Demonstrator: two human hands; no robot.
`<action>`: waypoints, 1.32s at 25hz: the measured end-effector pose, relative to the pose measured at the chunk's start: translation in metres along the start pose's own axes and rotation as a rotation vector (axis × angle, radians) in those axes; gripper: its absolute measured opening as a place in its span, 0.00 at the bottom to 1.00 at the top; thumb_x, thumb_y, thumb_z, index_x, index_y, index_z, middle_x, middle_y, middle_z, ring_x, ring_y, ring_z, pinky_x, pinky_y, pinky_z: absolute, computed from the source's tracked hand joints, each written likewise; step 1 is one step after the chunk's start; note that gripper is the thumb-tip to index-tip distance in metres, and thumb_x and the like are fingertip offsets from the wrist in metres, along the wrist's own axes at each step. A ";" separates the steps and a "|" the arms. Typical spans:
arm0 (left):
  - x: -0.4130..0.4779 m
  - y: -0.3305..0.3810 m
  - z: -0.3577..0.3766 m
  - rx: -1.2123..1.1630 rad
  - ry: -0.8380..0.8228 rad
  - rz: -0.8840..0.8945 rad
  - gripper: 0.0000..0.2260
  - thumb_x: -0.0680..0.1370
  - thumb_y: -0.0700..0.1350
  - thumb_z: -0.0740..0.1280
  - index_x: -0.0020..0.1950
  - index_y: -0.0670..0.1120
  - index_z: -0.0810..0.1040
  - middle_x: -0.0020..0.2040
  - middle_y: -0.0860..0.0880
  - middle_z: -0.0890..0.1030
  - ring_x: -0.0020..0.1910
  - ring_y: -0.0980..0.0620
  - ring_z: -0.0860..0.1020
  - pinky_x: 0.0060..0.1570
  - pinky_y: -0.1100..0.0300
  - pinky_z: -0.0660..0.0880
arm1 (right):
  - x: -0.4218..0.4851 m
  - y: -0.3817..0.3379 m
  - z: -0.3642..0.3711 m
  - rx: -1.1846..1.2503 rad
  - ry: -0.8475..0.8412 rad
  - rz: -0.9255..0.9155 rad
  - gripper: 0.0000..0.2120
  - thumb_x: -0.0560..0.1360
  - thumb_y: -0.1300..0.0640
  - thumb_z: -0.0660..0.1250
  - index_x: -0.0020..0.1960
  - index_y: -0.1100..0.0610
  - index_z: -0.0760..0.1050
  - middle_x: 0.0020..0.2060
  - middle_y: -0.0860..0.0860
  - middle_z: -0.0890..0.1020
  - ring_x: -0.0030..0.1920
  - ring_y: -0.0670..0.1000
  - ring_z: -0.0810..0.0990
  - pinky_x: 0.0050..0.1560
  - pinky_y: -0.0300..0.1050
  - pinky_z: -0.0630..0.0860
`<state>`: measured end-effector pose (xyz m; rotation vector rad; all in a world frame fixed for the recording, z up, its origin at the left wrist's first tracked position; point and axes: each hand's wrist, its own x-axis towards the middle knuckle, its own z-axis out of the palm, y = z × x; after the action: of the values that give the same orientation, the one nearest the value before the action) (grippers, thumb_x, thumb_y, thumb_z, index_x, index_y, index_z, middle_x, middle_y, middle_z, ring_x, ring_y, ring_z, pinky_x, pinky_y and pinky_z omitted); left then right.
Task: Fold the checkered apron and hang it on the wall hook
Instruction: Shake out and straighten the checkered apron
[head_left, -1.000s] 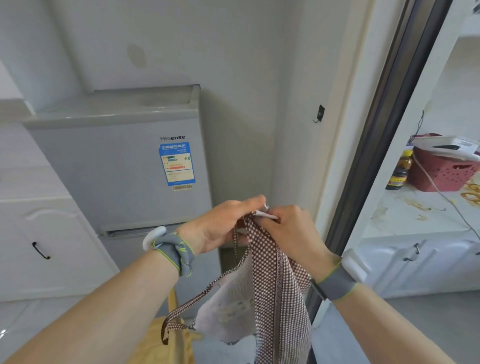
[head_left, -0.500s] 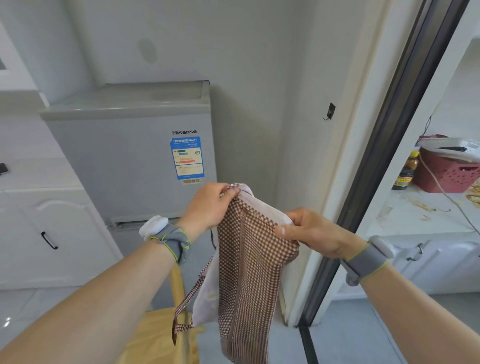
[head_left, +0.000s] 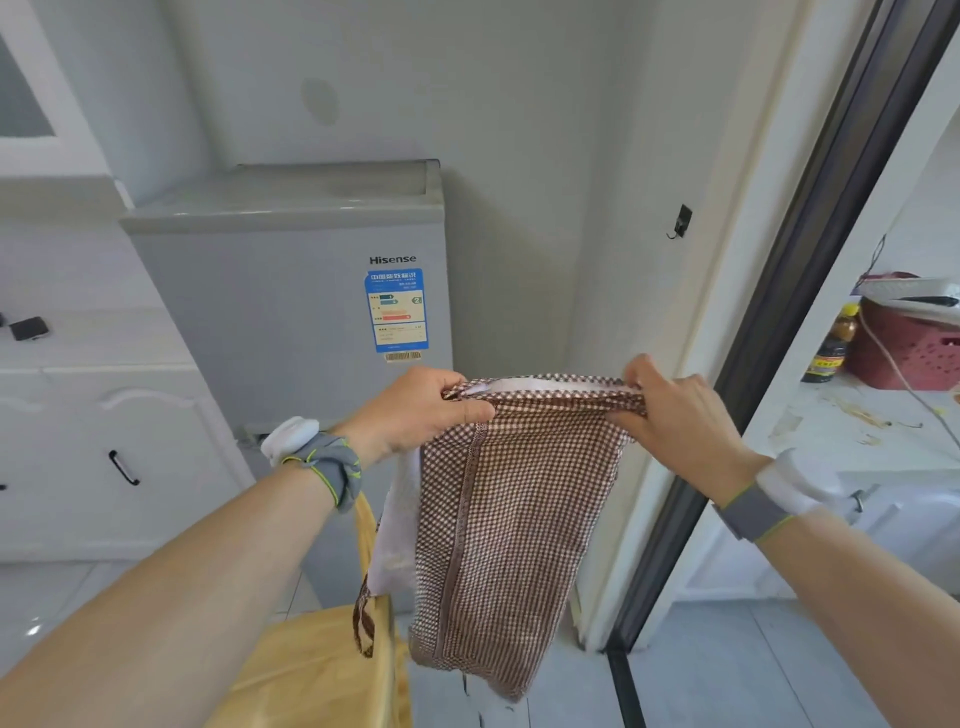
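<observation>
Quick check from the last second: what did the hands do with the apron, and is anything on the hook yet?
The left hand and right hand started bunched together on the checkered apron, then drew apart sideways, stretching its top edge flat so the cloth hangs as a broad panel. Both kept their grip throughout; nothing was let go. The wall hook stays bare, and the fridge has not moved.

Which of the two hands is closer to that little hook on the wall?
The right hand, holding the apron's corner on the hook's side; the left hand grips the corner nearer the fridge.
</observation>
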<state>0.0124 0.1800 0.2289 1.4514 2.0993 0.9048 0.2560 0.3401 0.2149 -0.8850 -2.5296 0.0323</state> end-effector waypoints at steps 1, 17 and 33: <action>-0.001 0.002 -0.001 0.009 0.017 0.017 0.12 0.74 0.54 0.71 0.34 0.50 0.75 0.32 0.53 0.76 0.31 0.56 0.72 0.34 0.59 0.66 | 0.000 0.001 0.000 -0.011 0.015 0.035 0.22 0.73 0.46 0.69 0.61 0.57 0.69 0.31 0.50 0.78 0.41 0.61 0.82 0.46 0.50 0.69; 0.004 0.003 0.010 -0.260 0.219 -0.215 0.07 0.76 0.44 0.66 0.45 0.41 0.82 0.47 0.43 0.85 0.41 0.50 0.79 0.41 0.58 0.72 | -0.018 -0.004 -0.023 0.457 -0.193 0.253 0.03 0.77 0.52 0.67 0.49 0.50 0.74 0.39 0.45 0.81 0.39 0.47 0.81 0.33 0.35 0.71; -0.021 0.037 0.028 -0.324 0.066 -0.189 0.06 0.75 0.46 0.68 0.42 0.46 0.83 0.38 0.53 0.83 0.38 0.55 0.79 0.40 0.60 0.74 | -0.023 -0.085 -0.014 0.403 -0.346 -0.132 0.19 0.69 0.63 0.63 0.55 0.46 0.79 0.47 0.46 0.84 0.44 0.48 0.80 0.50 0.42 0.75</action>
<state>0.0631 0.1766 0.2354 1.0548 1.9817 1.1649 0.2283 0.2574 0.2318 -0.5875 -2.7413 0.6812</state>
